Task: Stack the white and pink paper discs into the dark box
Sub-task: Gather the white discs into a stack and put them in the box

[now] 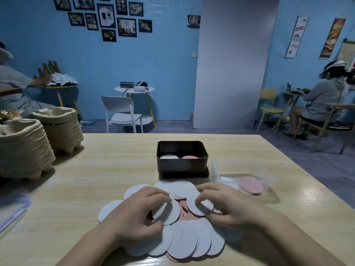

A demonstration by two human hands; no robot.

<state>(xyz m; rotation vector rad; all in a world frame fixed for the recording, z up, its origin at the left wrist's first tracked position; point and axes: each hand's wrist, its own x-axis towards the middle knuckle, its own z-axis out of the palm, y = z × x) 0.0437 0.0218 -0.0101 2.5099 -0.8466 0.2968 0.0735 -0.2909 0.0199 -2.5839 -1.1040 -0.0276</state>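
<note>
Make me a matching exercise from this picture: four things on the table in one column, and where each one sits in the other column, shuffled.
1. dark box
2. clear tub
3. pulp tray stacks
4. loose discs

A. far left of the table
B. near edge, handled by the left hand and right hand
C. middle, behind the discs
D. right of the dark box

Pairs: 1-C, 2-D, 3-A, 4-B

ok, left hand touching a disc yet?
Touching. Head view shows the left hand with fingers curled over a white disc, thumb at its near edge.
</note>
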